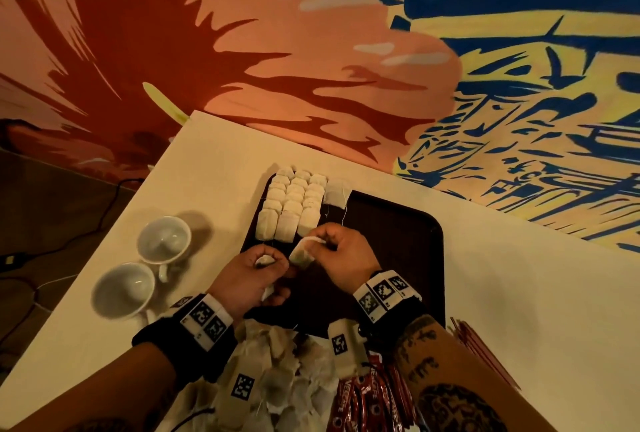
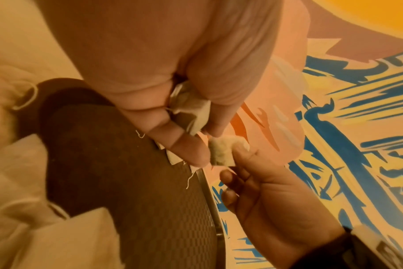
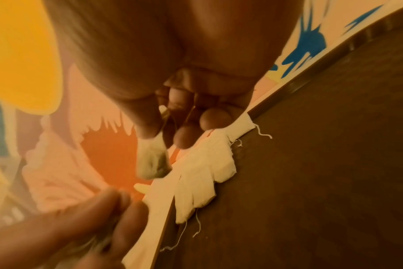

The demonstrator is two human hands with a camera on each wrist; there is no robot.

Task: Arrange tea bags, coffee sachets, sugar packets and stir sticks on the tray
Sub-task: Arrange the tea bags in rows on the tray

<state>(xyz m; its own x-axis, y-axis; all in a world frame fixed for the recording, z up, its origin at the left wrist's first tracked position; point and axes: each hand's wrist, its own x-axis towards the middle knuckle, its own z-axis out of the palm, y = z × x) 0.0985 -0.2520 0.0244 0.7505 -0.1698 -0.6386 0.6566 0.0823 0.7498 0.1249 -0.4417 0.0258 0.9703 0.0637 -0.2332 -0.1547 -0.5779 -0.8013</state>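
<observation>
A dark tray (image 1: 398, 234) lies on the white table. Tea bags (image 1: 292, 203) lie in three neat columns at its far left corner, with one more tea bag (image 1: 335, 196) beside them. My right hand (image 1: 320, 241) pinches a single tea bag (image 1: 302, 254) just in front of the columns; the same tea bag (image 3: 152, 163) hangs from its thumb and forefinger over the rows (image 3: 207, 172). My left hand (image 1: 268, 263) grips a small bunch of crumpled tea bags (image 2: 191, 109), close beside the right hand (image 2: 253, 182).
Two white cups (image 1: 164, 239) (image 1: 123, 289) stand left of the tray. A loose heap of tea bags (image 1: 277, 379), red coffee sachets (image 1: 367, 397) and red stir sticks (image 1: 478, 345) lie near the table's front edge. A painted wall rises behind the table.
</observation>
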